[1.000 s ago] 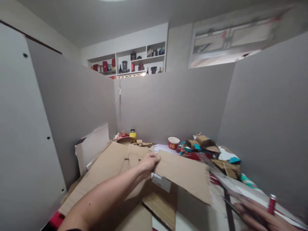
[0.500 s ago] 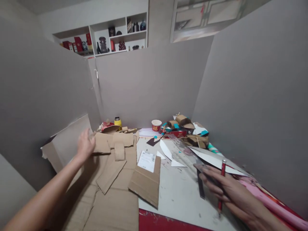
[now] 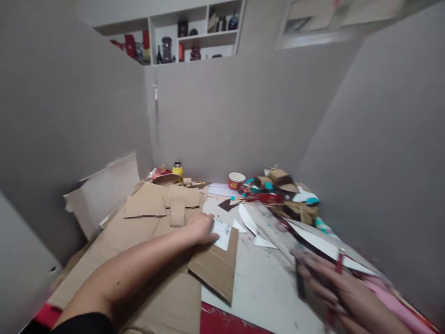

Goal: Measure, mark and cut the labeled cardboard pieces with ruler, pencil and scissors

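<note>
L hand (image 3: 201, 229) sits on the 11 o'clock part of the labelled cardboard piece (image 3: 214, 266), thumb & fingers part-curled by the white label (image 3: 222, 234); can't tell if it's pinched or just touched. R hand (image 3: 330, 280), approx. 3–4 o'clock of that piece & blurred, is curled w/ a red pen (image 3: 340, 262) between the fingers plus a clear ruler (image 3: 273, 232) running off toward 10. The labelled piece lies on the counter (image 3: 264, 283), mid-view, its L side by the big cardboard sheet (image 3: 167, 287). From it: paper scraps (image 3: 246, 218) at 1, paper bowl (image 3: 235, 184) just past 12, yellow bottle (image 3: 177, 171) at 11, white board (image 3: 111, 195) leaning at 10.
</note>
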### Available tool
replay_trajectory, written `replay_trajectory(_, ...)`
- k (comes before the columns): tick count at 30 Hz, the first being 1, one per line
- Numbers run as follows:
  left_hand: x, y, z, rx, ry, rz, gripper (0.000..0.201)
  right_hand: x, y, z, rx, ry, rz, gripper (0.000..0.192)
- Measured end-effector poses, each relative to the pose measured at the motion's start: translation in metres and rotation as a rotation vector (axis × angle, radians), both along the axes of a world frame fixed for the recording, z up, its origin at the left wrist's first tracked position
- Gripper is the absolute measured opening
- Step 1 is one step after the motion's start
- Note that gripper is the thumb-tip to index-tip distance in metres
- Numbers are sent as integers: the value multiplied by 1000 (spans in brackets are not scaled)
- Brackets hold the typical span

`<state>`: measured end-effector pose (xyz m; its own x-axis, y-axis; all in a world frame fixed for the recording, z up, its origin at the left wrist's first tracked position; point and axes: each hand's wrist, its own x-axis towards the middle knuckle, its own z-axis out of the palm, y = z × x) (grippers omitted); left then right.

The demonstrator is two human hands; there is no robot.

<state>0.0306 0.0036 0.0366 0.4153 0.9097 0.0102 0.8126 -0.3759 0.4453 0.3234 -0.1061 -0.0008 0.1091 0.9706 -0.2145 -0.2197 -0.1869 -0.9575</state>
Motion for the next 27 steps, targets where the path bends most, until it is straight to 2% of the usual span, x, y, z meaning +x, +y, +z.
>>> replay_trajectory(4,4,9,-3,-71,42,1,35,-11,-1,18,-74,71,-54,43)
replay_trajectory(10,8,11,-9,-141,55,80,34,-11,-4,20,-36,91,-37,39)
replay_trajectory(14,7,0,-12,-222,-7,-32,28,-10,-7,19,-24,108,-20,34)
replay_trajectory(17,6,-17,-13,-162,-52,-101,21,-11,-9,19,-20,120,-11,33)
replay_trajectory(21,11,-43,-15,-50,-52,-214,48,-13,-9,20,-29,101,-3,38)
replay_trajectory(24,19,-57,-17,-91,58,-329,75,-14,-8,20,-39,77,-12,42)
replay_trajectory(27,24,-63,-21,-117,178,-374,84,-14,-9,19,-59,81,-19,47)
